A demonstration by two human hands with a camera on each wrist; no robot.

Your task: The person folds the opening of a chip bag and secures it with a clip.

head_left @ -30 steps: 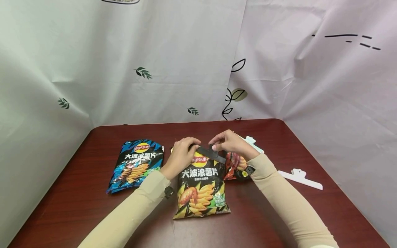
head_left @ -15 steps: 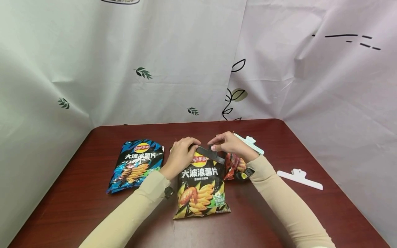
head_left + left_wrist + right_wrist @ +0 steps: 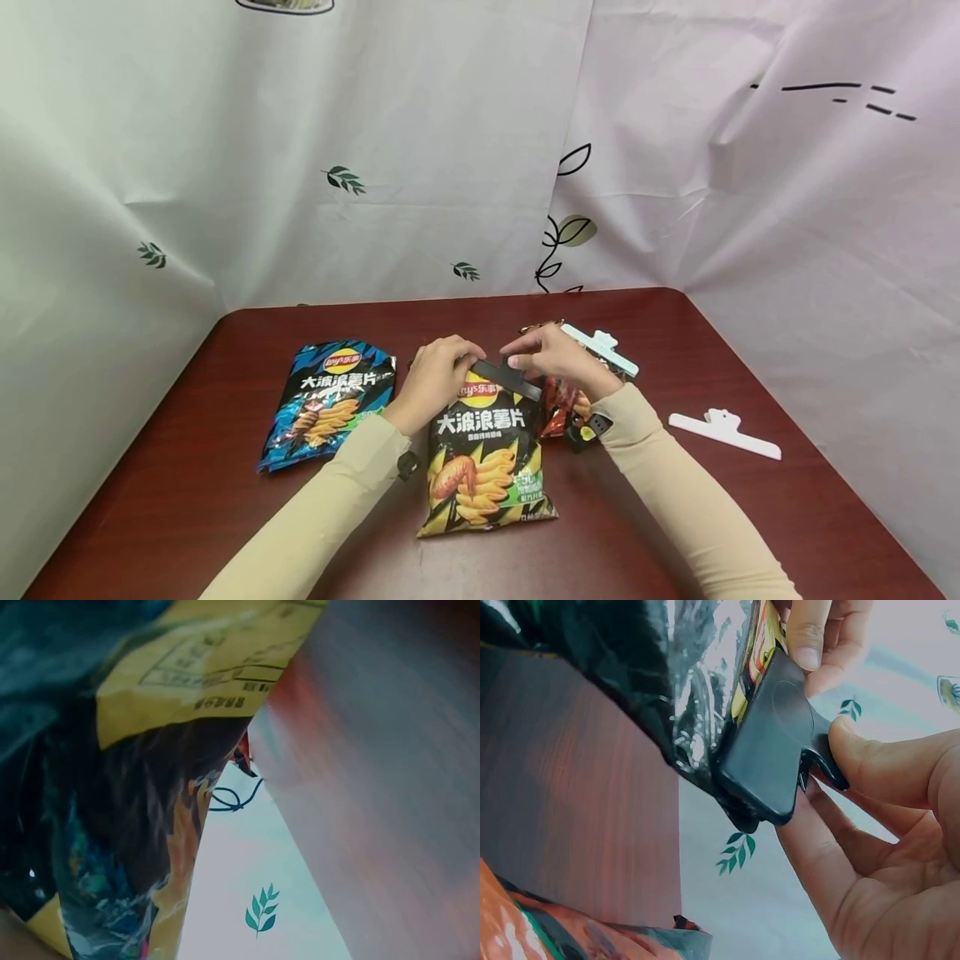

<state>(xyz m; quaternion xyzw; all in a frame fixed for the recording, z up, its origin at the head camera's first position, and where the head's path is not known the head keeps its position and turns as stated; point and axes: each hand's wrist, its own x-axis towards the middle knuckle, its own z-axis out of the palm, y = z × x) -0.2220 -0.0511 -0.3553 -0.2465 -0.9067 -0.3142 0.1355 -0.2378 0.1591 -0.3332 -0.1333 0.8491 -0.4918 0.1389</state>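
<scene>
A black and yellow chip bag (image 3: 483, 454) lies in the middle of the dark red table (image 3: 187, 500). A black bag clip (image 3: 506, 377) sits across its top edge. My left hand (image 3: 438, 375) holds the left end of the clip and the bag's top. My right hand (image 3: 551, 354) pinches the clip's handle; the right wrist view shows thumb and fingers squeezing the black clip (image 3: 772, 746) onto the bag's foil (image 3: 667, 682). The left wrist view shows only the bag (image 3: 142, 787) close up.
A blue chip bag (image 3: 326, 400) lies to the left. A red chip bag (image 3: 562, 404) lies partly under my right wrist. A pale green clip (image 3: 600, 347) sits behind my right hand, a white clip (image 3: 723, 433) at the right. White curtains surround the table.
The clip has risen slightly and levelled along the bag's top. My right hand has shifted a little left, uncovering more of the pale green clip.
</scene>
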